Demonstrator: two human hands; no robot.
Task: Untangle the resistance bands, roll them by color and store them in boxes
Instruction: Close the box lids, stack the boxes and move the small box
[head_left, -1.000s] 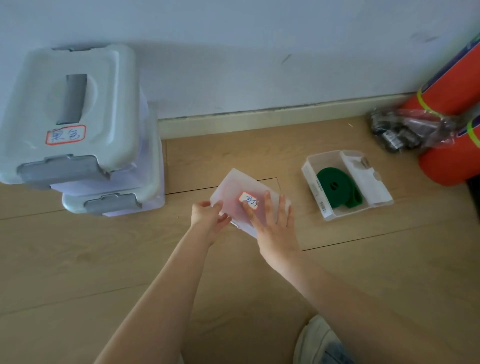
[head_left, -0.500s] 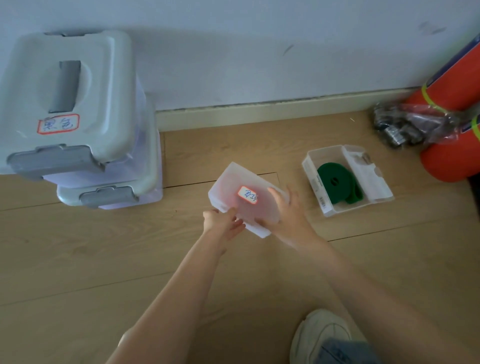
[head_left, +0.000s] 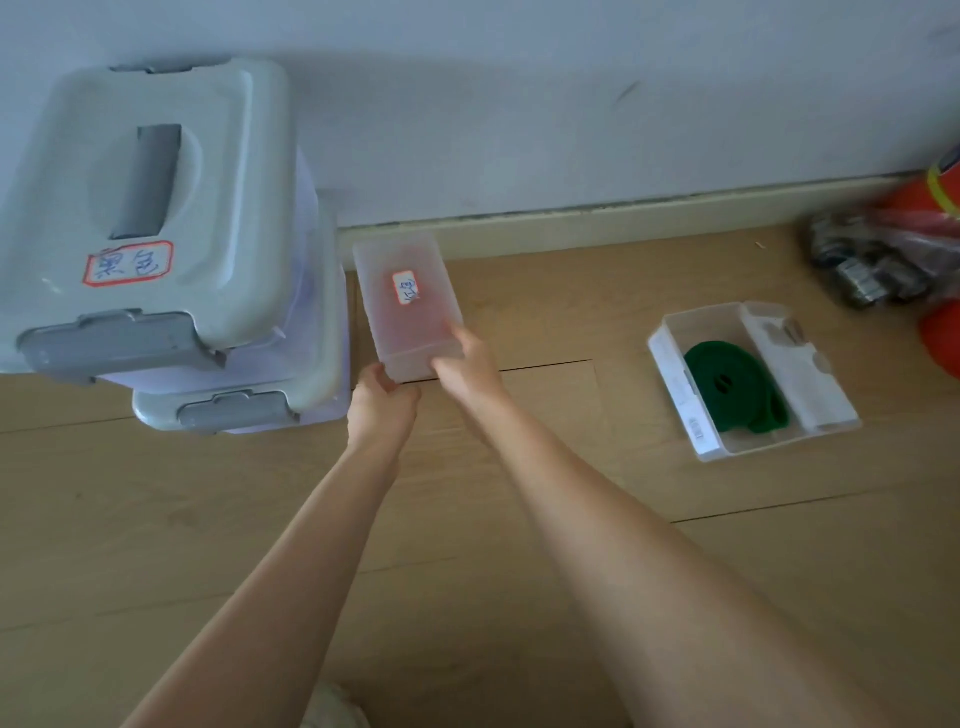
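The grey bin lid (head_left: 156, 171) bears a red-bordered label (head_left: 128, 263) reading 黑色; the frosted box's label (head_left: 407, 287) is unreadable.

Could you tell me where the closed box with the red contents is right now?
The frosted box sits on the floor left of centre, beside the stacked grey-lidded bins near the baseboard, with both hands at its near end.

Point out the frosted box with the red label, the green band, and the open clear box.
frosted box with the red label (head_left: 410, 306), head view, lid
green band (head_left: 727, 382), head view, coil
open clear box (head_left: 670, 374), head view, left wall
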